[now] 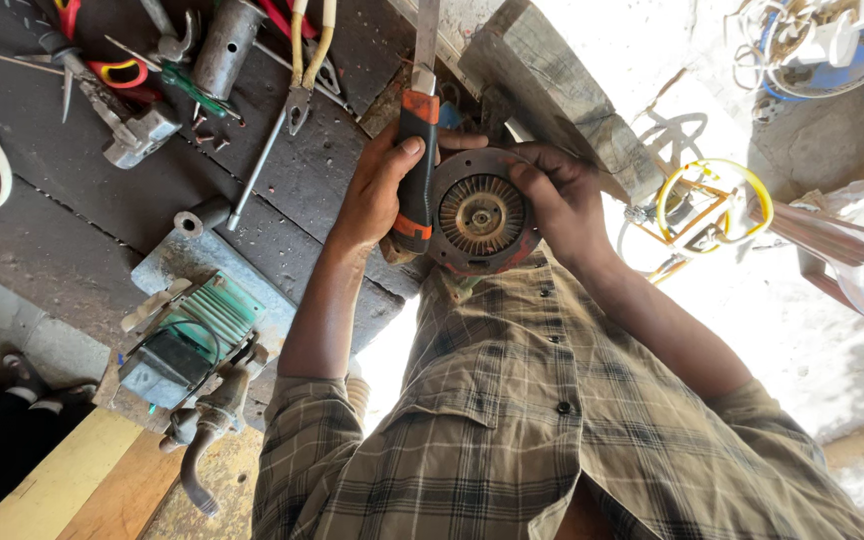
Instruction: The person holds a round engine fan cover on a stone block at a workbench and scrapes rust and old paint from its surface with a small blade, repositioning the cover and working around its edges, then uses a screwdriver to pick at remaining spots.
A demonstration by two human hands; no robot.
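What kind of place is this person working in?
Most likely a small repair workshop. Pliers and other hand tools lie on a dark wooden bench, and the hands hold a round motor part and a black-and-orange-handled tool.

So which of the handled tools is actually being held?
The orange-and-black-handled tool, gripped in the left hand beside the round motor part in the right hand; the yellow-handled pliers and green-handled screwdriver lie loose on the bench.

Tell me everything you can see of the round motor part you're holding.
The round motor part is a rusty reddish-brown metal disc with a ring of radial slots around a brass-coloured hub. It faces the camera, held near the workbench edge. The right hand grips its rim with fingers over the top; the left hand holds an orange-and-black tool handle against its left side.
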